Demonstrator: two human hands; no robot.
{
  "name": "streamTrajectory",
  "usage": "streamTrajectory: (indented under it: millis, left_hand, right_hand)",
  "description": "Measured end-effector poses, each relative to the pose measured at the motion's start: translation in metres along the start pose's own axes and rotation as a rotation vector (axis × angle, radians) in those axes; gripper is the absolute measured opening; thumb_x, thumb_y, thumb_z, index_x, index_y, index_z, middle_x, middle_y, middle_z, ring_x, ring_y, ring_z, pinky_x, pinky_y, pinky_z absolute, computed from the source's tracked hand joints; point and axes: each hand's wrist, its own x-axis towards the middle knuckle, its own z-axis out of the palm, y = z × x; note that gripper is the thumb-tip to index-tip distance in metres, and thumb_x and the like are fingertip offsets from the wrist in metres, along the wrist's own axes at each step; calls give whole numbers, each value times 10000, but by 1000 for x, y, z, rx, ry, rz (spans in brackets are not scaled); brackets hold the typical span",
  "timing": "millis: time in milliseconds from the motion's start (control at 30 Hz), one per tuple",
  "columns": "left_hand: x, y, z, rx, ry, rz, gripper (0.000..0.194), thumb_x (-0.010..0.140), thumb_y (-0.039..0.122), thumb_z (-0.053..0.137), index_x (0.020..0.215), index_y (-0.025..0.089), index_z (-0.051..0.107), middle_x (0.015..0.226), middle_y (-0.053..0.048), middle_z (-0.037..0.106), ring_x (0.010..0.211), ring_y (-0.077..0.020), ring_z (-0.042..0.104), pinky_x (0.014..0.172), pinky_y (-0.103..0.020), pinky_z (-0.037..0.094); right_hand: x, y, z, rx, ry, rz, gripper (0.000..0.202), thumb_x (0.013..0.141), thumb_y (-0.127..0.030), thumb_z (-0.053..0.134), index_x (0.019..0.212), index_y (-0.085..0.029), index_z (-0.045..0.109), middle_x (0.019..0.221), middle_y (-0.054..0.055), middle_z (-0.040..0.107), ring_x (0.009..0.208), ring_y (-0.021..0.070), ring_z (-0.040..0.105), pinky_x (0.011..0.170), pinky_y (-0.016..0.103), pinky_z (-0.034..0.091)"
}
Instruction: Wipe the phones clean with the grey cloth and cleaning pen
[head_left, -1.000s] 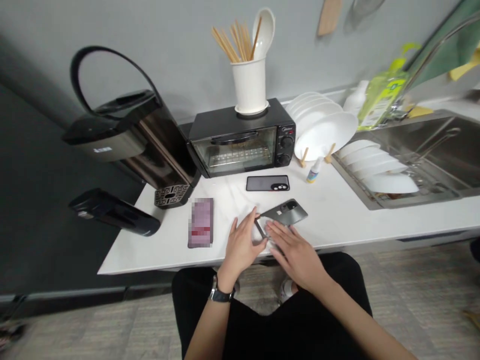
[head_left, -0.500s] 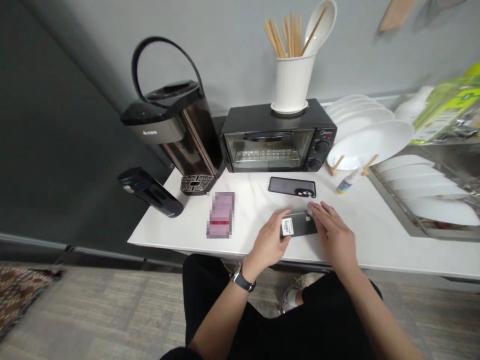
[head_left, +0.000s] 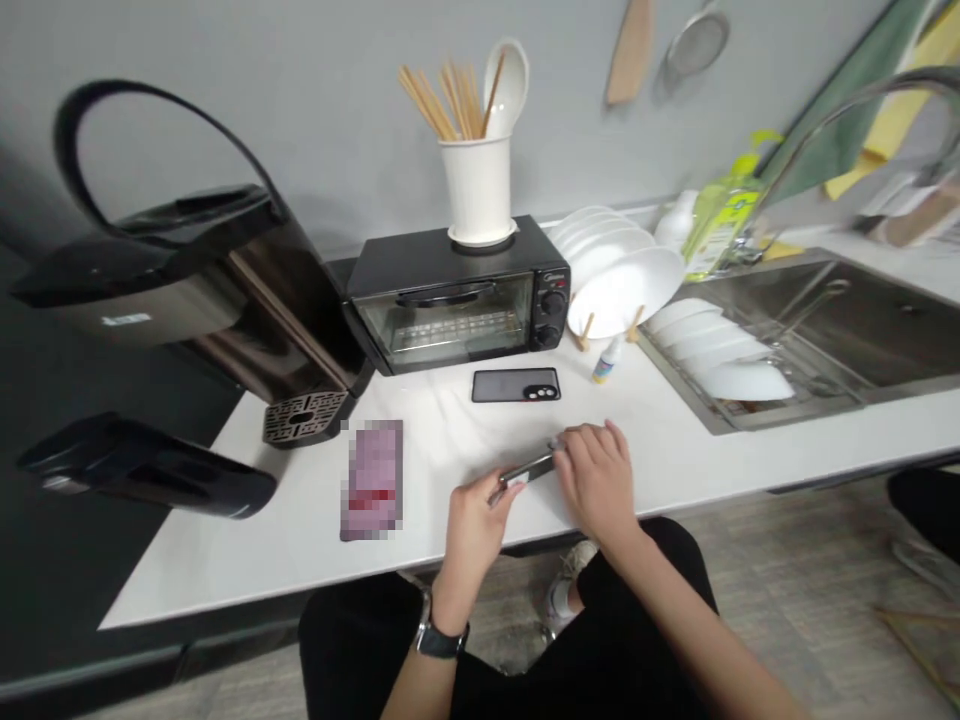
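Observation:
My left hand (head_left: 474,525) pinches the left end of a thin dark phone-shaped slab (head_left: 534,468), which is tilted up on edge above the counter. A white label shows on its side near those fingers. At the other end, my right hand (head_left: 598,475) curls over the slab, its fingers bunched at the corner. Beyond both hands lies a black phone case (head_left: 516,385) with camera cut-outs at its right end. Left of my hands is a flat pinkish thing (head_left: 375,475), blurred into blocks, with a red stripe.
A toaster oven (head_left: 457,300) carries a white chopstick holder (head_left: 478,190). To the left stand a water dispenser (head_left: 277,320) and a dark flask (head_left: 165,465). A small bottle (head_left: 606,360), racked plates (head_left: 622,290) and a sink (head_left: 885,320) are on the right. The counter's front edge (head_left: 300,585) is close.
The slab has been turned from lying nearly flat to standing on edge, its label now seen at a slant. My view has swung right, bringing the sink and faucet into sight.

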Motion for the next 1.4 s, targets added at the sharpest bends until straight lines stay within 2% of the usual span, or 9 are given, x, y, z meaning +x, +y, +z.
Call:
streamTrajectory:
  millis: [167, 367, 600, 733, 833, 967, 1033, 1200, 1400]
  left_hand:
    - [-1, -3, -6, 234, 57, 73, 240, 876, 186, 567, 689, 177, 717, 597, -25, 705, 520, -159, 629, 551, -239, 483]
    - [-3, 0, 0, 115, 44, 5, 234, 960, 374, 658, 1000, 186, 793, 865, -41, 821, 740, -174, 736, 715, -231, 545]
    - [-3, -8, -5, 262, 64, 76, 312, 903, 208, 554, 609, 176, 652, 571, -22, 690, 502, -141, 604, 551, -230, 447]
    - [-5, -3, 0, 166, 44, 24, 224, 975, 333, 624, 987, 189, 795, 859, -49, 824, 738, -177, 737, 716, -245, 527]
    - [-3, 0, 1, 161, 35, 14, 232, 978, 359, 635, 996, 194, 797, 843, -45, 821, 728, -174, 732, 687, -236, 508]
    - [-1, -3, -4, 263, 75, 55, 256, 899, 208, 576, 682, 176, 708, 621, -38, 720, 541, -155, 623, 559, -240, 433]
    - [-1, -3, -5, 255, 86, 61, 249, 873, 193, 575, 649, 175, 683, 607, -30, 702, 533, -145, 607, 559, -233, 428]
    - [0, -1, -1, 172, 104, -4, 265, 932, 394, 667, 809, 171, 740, 676, 11, 720, 608, -118, 623, 610, -197, 431]
    - [2, -3, -5, 207, 105, 27, 298, 901, 301, 613, 643, 169, 680, 575, -8, 670, 528, -131, 578, 562, -219, 427]
  right_hand:
    - [4, -30, 24, 95, -112, -305, 308, 1069, -458, 527, 1244, -227, 631, 1190, 83, 722, 1101, 266, 611, 1250, 505, 273]
    - [17, 31, 6, -123, -54, 10, 292, 1092, -415, 443, 957, -227, 620, 964, 82, 674, 986, 288, 577, 1242, 573, 257]
    - [10, -35, 24, 82, -114, -332, 183, 1064, -342, 506, 993, -235, 636, 957, 33, 689, 940, 235, 574, 1267, 498, 257]
    - [20, 15, 11, -34, -43, -170, 286, 1069, -300, 456, 863, -242, 646, 821, 27, 676, 848, 236, 569, 1265, 528, 251]
    - [25, 15, 8, -57, -13, -19, 298, 1047, -221, 447, 826, -236, 646, 837, 43, 692, 927, 250, 601, 1285, 566, 187]
    - [16, -31, 17, 101, -123, -281, 216, 1056, -283, 492, 1120, -208, 684, 1084, 73, 737, 1116, 261, 602, 1302, 536, 173]
    - [16, -29, 16, 105, -160, -385, 265, 1075, -351, 496, 1220, -207, 664, 1142, 74, 738, 1142, 263, 595, 1306, 532, 173]
    - [28, 14, 9, -91, -49, -9, 307, 1097, -279, 404, 981, -226, 683, 998, 70, 738, 1126, 284, 597, 1297, 632, 109]
    - [38, -5, 12, 74, -214, -586, 268, 1094, -323, 450, 1009, -218, 682, 938, 26, 719, 958, 205, 621, 1291, 434, 247]
